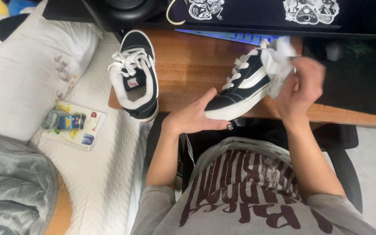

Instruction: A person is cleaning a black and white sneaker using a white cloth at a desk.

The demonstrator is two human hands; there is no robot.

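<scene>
Left hand [194, 118] cupped under black sneaker [240, 89] toe; right hand [300, 89] clamped on crumpled white paper [279, 61]. Risk: loose one-handed support, sneaker tipping off tabletop [192, 61] edge.

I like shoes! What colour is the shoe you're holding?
Black with a white stripe, laces and sole, seen from the head camera.

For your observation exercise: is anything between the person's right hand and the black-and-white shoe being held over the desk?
Yes. A crumpled white tissue sits between the right hand and the heel end of the shoe. The left hand has nothing in between: it cups the toe end directly from below.
</scene>
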